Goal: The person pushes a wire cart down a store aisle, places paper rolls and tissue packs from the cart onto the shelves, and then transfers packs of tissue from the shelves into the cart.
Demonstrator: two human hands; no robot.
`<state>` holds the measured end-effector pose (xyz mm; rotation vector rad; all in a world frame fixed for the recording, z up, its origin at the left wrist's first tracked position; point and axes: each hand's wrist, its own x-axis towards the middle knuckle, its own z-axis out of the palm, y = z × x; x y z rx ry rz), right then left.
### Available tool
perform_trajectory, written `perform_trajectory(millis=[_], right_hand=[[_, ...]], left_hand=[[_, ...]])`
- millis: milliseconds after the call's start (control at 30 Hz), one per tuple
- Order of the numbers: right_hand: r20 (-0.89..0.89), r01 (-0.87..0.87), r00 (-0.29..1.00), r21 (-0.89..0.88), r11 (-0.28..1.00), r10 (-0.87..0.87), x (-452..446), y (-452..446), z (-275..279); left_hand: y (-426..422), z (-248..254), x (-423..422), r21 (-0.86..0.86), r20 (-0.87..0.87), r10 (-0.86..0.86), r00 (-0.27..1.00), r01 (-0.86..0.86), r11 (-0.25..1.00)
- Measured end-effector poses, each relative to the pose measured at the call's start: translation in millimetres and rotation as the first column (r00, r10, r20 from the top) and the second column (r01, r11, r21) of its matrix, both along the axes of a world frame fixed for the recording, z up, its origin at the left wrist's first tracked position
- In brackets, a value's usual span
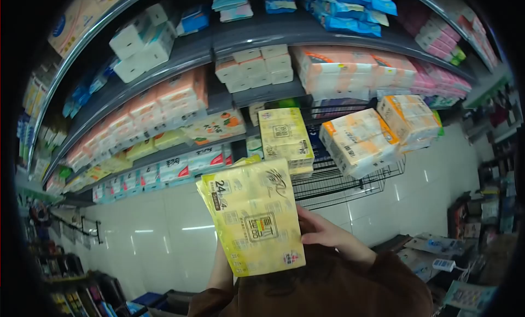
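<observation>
A large yellow multi-pack of tissues [254, 218], marked 24, is held up in front of my chest between both arms. My right hand [320, 229] grips its right edge, with some fingers behind it. My left forearm [220, 270] rises to the pack's left side; that hand is behind the pack and its fingers are hidden. Just beyond stands another yellow tissue pack [284, 134] on a black wire cart [350, 188]. To its right are orange-and-white tissue packs [361, 142], one behind the other.
Curved grey shelves [257, 35] stretch across the front, stocked with pink-and-white tissue packs [339, 71], white tissue bundles [254, 71] and blue packets [350, 10]. Pale tiled floor [153, 229] lies to the left. Boxes and a white tag [443, 265] are at the lower right.
</observation>
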<state>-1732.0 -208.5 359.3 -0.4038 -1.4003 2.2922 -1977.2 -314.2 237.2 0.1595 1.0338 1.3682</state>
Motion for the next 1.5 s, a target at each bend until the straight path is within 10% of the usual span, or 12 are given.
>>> perform_trajectory(millis=[100, 167, 233, 300, 400, 500, 667, 1033, 1333, 1500], right_hand=[[0.025, 0.308, 0.951, -0.127, 0.943, -0.307, 15.7, -13.9, -5.8], [0.217, 0.638, 0.768, -0.338, 0.691, -0.603, 37.4, 0.5, -25.4], [0.432, 0.923, 0.305, 0.084, 0.374, -0.849, 75.7, 23.4, -69.1], [0.629, 0.997, -0.034, 0.079, 0.021, -0.777, 102.9, 59.4, -87.5], [0.614, 0.931, 0.281, -0.362, 0.054, -0.738, 128.8, 112.4, -104.9], [0.617, 0.935, 0.353, -0.217, 0.280, -0.703, 114.8, 142.8, -102.7], [0.643, 0.933, 0.356, -0.209, 0.292, -0.678, 103.6, 163.9, -115.5], [0.591, 0.965, 0.237, -0.238, 0.114, -0.771, 75.4, 184.4, -107.7], [0.447, 0.972, -0.171, -0.069, -0.224, -0.878, 59.3, 175.7, -118.9], [0.526, 0.969, 0.108, 0.133, 0.207, -0.844, 98.6, 162.9, -121.0]], left_hand=[[26.4, -0.3, -2.1, 0.039, 0.013, -0.115, 0.993, 0.114, 0.993], [37.1, -1.2, -0.4, 0.060, 0.028, -0.179, 0.983, 0.177, 0.982], [41.6, -0.4, 0.3, 0.073, 0.036, -0.223, 0.974, 0.220, 0.973], [40.8, 0.0, -0.1, 0.075, 0.041, -0.238, 0.970, 0.235, 0.969], [34.0, 0.0, -5.9, 0.070, 0.044, -0.235, 0.971, 0.232, 0.970], [20.0, -2.3, -15.6, 0.053, 0.044, -0.207, 0.977, 0.205, 0.977], [-10.3, -8.7, -39.2, 0.008, 0.034, -0.133, 0.991, 0.133, 0.991], [-51.6, -21.2, -61.7, -0.025, 0.034, -0.034, 0.999, 0.035, 0.999], [-72.6, -22.2, -66.2, -0.033, 0.042, 0.014, 0.999, -0.013, 0.999], [-78.3, -21.4, -64.8, -0.039, 0.042, 0.027, 0.999, -0.026, 0.999]])
